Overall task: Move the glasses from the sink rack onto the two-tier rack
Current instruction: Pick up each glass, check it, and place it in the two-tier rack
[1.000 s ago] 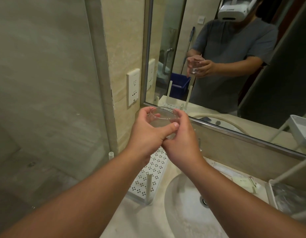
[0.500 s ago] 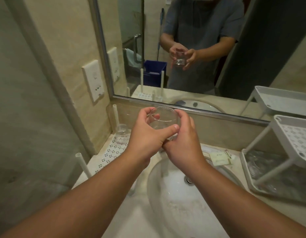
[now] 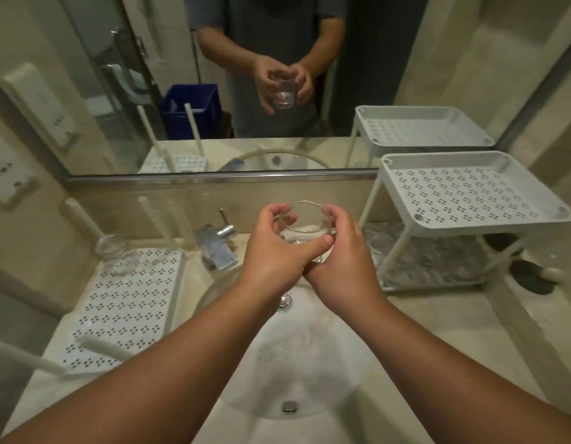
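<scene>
Here left hand (image 3: 271, 254) and right hand (image 3: 345, 261) both grip clear glass (image 3: 305, 224) upright, mouth up, over sink (image 3: 297, 357).

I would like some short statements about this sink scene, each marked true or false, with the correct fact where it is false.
1. Both hands hold one clear glass above the sink basin. True.
2. The top tier of the two-tier rack already carries a glass. False: no glass stands on it.
3. Another glass stands on the sink rack left of the basin. True.
4. The left hand rests on the faucet. False: it grips the glass together with the right hand.
</scene>
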A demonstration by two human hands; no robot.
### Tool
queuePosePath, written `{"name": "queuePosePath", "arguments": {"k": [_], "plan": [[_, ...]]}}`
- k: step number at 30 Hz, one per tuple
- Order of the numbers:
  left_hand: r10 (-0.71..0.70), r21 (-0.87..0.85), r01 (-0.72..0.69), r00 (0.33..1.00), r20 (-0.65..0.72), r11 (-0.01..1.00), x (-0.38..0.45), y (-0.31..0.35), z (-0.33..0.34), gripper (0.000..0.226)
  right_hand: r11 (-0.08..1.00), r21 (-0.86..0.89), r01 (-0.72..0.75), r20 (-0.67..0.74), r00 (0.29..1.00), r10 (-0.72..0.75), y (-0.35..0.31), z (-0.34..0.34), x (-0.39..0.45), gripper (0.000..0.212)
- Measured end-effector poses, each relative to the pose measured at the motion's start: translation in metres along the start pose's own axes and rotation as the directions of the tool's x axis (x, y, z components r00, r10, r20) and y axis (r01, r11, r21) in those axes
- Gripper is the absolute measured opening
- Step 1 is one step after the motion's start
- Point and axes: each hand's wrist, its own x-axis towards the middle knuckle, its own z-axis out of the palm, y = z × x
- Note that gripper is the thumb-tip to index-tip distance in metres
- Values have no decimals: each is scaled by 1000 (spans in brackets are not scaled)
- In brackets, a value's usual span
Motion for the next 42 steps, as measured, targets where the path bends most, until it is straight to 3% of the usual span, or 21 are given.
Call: {"name": "queuePosePath", "arguments": {"k": [9,15,18,21,32,35,42], "plan": [[-86,66,76,984,158,995,0,-32,94,72,993,10,-118,-43,992,119,77,-69,-5,83],[-133,226,89,974,186,970,-6,-59,146,69,987,-15,-158,-86,984,156,128,-105,-14,79],[-140,308,71,968,207,949,-9,-71,169,79,982,-22,-188,-82,979,185,154,-118,-17,82],[-199,360,101,948,246,927,-12,-85,187,95,973,-17,-229,-72,971,227,182,-128,-22,81],[-420,465,247,851,314,850,-3,-137,239,83,924,-81,-374,-40,927,372,275,-148,-25,88],[-451,457,286,838,307,842,7,-145,249,71,924,-76,-374,-43,927,372,290,-150,-16,92],[-481,509,294,830,284,809,28,-148,269,76,940,-161,-300,-81,953,291,312,-144,14,90]]}}
